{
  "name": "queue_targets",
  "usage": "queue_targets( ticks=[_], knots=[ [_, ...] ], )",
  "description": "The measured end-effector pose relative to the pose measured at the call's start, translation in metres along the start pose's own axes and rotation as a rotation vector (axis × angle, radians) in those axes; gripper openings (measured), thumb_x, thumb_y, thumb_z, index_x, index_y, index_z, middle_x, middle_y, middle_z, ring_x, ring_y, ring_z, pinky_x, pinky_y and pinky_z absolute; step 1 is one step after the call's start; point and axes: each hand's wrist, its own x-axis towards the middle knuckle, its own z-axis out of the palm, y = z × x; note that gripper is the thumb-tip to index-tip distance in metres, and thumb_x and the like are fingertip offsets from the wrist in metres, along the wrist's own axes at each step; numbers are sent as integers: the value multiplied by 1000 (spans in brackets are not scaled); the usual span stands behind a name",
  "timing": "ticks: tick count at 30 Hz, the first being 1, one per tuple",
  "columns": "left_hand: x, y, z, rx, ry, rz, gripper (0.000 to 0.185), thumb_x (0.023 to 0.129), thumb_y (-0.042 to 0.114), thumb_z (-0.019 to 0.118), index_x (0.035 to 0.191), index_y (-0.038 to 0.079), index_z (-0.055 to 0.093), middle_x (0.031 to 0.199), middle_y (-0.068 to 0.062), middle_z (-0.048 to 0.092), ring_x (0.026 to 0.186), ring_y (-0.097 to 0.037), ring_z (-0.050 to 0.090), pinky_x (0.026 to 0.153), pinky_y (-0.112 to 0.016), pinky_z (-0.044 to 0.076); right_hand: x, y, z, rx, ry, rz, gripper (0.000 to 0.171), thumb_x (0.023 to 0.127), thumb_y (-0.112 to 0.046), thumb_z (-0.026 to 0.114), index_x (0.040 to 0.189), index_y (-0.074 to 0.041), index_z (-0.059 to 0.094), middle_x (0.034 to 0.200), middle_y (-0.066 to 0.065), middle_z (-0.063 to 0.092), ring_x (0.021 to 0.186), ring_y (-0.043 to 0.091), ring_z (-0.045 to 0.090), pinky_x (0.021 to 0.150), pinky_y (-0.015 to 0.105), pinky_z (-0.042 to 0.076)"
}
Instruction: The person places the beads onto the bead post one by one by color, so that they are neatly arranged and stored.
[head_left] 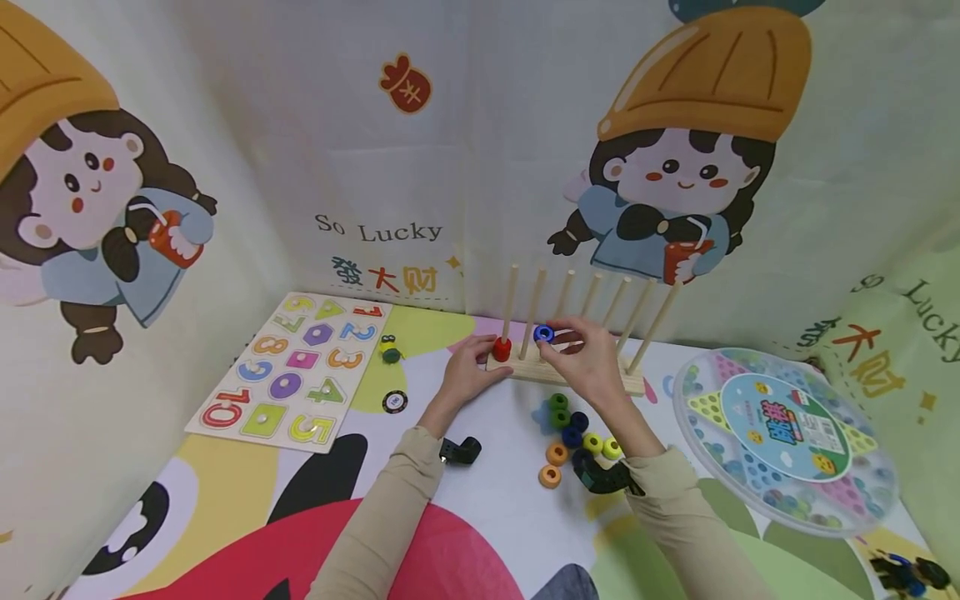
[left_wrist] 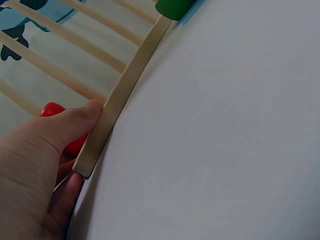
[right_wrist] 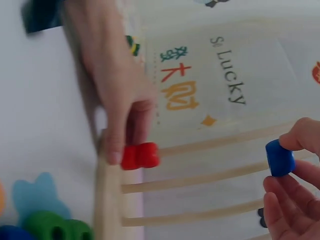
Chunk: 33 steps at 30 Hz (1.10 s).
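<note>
Early days here, by the look of it! The red beads [head_left: 502, 350] sit low on the leftmost peg [head_left: 508, 304] of the rack [head_left: 531, 372], and that's the only peg I see dressed; six more stand beside it. And here's a blue bead [right_wrist: 280, 159], pinched in the fingertips of the right hand [head_left: 588, 358], up among the pegs. Is it touching one? I can't tell from here. The left hand [head_left: 468, 371] grips the rack's near end, thumb along the front edge, fingers round the corner by the reds.

Plenty left, I'd judge: green beads [head_left: 559, 410], more dark blue ones, yellow beads [head_left: 602, 446] and orange beads [head_left: 553, 465] all lie loose in front of the rack.

Under it all, a loud cloth [head_left: 502, 467], white with great patches of red, yellow and green. Off to the left, a number board [head_left: 296, 407], with a little toy [head_left: 391, 353] and a chip [head_left: 395, 402] just beside it; out right, a big round game box [head_left: 786, 427]. Round the back and sides hangs a pale drape [head_left: 495, 108], cartoon kids in orange hats, and "So Lucky" in print!
</note>
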Motion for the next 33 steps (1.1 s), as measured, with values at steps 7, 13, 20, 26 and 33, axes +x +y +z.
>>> queue_targets(
  ticks=[7, 13, 20, 26, 33],
  knots=[
    [-1, -2, 0, 8, -1, 4, 59, 80, 26, 83, 128, -2, 63, 136, -10, 59, 109, -25, 61, 90, -35, 53, 19, -15, -10, 82, 86, -70, 26, 84, -3, 75, 108, 6, 69, 103, 19, 70, 88, 32, 69, 69, 13, 52],
    [0, -3, 0, 5, 4, 8, 60, 80, 25, 83, 129, -3, 63, 136, -10, 58, 109, -25, 61, 91, -35, 53, 38, -27, -17, 97, 168, -124, 26, 83, -3, 76, 108, 5, 70, 103, 18, 70, 87, 29, 68, 69, 14, 52],
    [1, -4, 1, 10, -6, 8, 59, 81, 25, 83, 129, -2, 62, 136, -9, 58, 107, -24, 61, 90, -33, 53, 53, -35, -19, 52, 203, -148, 25, 84, -5, 76, 107, 4, 71, 101, 17, 70, 88, 30, 68, 69, 16, 51],
    [1, -1, 0, 8, -7, 22, 60, 80, 23, 83, 129, -4, 62, 137, -11, 58, 108, -26, 61, 90, -36, 53, 64, -40, -20, -32, 204, -132, 24, 85, -9, 75, 106, 3, 72, 101, 15, 71, 91, 26, 66, 71, 27, 52],
    [0, -2, -2, 28, 4, 41, 59, 80, 24, 83, 128, -5, 62, 137, -11, 58, 110, -26, 60, 91, -36, 53, 71, -44, -18, -126, 140, -74, 27, 87, -13, 74, 109, 2, 72, 104, 16, 71, 94, 30, 66, 73, 32, 52]
  ],
)
